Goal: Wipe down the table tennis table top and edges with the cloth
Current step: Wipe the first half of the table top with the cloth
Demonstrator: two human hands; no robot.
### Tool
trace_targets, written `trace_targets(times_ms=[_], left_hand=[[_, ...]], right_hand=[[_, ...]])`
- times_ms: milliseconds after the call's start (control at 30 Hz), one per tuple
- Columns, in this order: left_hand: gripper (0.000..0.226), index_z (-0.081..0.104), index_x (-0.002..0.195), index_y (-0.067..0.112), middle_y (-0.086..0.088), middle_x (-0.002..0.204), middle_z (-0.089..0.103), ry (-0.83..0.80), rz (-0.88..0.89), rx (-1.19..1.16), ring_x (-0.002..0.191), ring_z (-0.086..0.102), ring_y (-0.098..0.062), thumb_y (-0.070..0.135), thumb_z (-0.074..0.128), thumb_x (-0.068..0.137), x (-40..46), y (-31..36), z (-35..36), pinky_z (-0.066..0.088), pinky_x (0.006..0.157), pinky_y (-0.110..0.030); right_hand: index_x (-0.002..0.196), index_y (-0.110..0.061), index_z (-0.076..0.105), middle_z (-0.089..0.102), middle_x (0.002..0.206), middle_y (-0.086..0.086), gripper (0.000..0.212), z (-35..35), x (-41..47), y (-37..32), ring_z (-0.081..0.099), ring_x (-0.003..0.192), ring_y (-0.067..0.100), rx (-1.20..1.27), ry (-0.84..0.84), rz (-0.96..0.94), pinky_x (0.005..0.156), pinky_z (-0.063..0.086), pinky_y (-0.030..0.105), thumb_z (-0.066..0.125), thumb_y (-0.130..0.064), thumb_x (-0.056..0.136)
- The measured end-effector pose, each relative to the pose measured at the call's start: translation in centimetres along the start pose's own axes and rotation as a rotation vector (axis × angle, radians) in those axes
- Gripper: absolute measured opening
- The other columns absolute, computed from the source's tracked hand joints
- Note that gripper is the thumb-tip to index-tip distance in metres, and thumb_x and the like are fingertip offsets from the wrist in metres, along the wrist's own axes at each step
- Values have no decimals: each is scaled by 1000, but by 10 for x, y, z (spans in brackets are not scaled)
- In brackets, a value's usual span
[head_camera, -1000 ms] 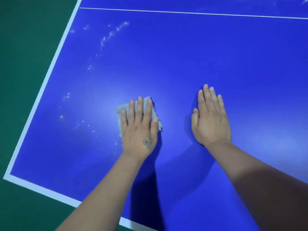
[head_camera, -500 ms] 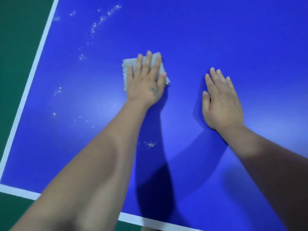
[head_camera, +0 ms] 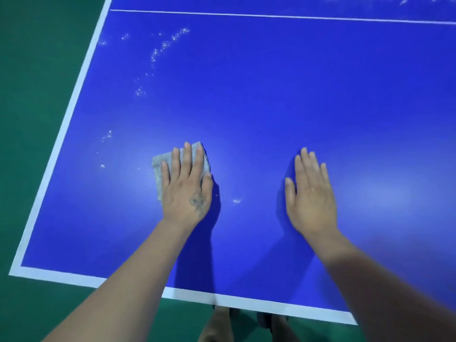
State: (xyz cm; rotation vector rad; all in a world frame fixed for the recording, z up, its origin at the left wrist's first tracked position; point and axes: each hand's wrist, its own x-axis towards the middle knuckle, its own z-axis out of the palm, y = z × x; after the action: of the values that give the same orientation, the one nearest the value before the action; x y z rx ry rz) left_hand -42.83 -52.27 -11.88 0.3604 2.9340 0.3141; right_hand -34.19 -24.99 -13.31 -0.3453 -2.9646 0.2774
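So we've got our left hand (head_camera: 186, 191) flat on the cloth (head_camera: 158, 169), fingers straight and a bit spread, pressing it onto the table (head_camera: 246, 95). The cloth is a small grey folded thing, mostly under our fingers, with its edge poking out at about 9 and 12 o'clock of the hand. It sits in the near left part of the blue top, well in from both white borders. There's a little tattoo on the back of that hand.

Our right hand (head_camera: 311, 193) is just beside it at 3 o'clock, apart from the cloth, palm down on the bare table, fingers straight and close together, holding nothing.

Droplets (head_camera: 162, 48) or specks, can't tell which, trail off from 10 to 11 o'clock of the cloth toward the far left corner, and a few more sit near the left border. One small wet-looking smear (head_camera: 237, 201) lies between our two hands.

A thin white line (head_camera: 271, 16) runs across the table at 12 o'clock. Green floor (head_camera: 37, 95) shows off the left edge and below the near edge, where our feet (head_camera: 217, 324) peek out at 6 o'clock, pretty blurry
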Motion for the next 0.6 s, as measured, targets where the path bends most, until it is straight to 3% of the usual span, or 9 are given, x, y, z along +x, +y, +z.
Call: trace_targets(times_ms=[133,267,433,600], left_hand=[[71,13,171,17,-3,179,12,-1,158,10,166,4,-29,34,24,103,-15,10,10,11,132,-59],[67,12,171,17,0,180,5,-32,350,-72,166,-5,-22,35,25,109,-42,32,16,8,133,-55],[64,19,171,18,-1,179,12,-15,517,-31,166,3,-24,35,26,110,-36,76,29,12,132,-55],[66,25,170,23,0,177,22,-8,474,8,164,16,-28,40,20,106,45,77,25,11,131,-56]], right_hand=[[164,-1,35,28,175,10,59,1,-25,-11,20,165,25,-17,-11,64,134,18,47,33,-30,113],[163,-4,39,31,175,7,58,4,-22,-12,22,164,22,4,9,91,134,19,45,34,-31,113],[159,-2,46,38,171,8,52,8,-24,-10,29,162,23,52,75,87,132,25,49,38,-23,112],[159,-2,46,39,171,8,53,9,-23,-7,30,161,25,77,82,76,131,25,51,41,-19,109]])
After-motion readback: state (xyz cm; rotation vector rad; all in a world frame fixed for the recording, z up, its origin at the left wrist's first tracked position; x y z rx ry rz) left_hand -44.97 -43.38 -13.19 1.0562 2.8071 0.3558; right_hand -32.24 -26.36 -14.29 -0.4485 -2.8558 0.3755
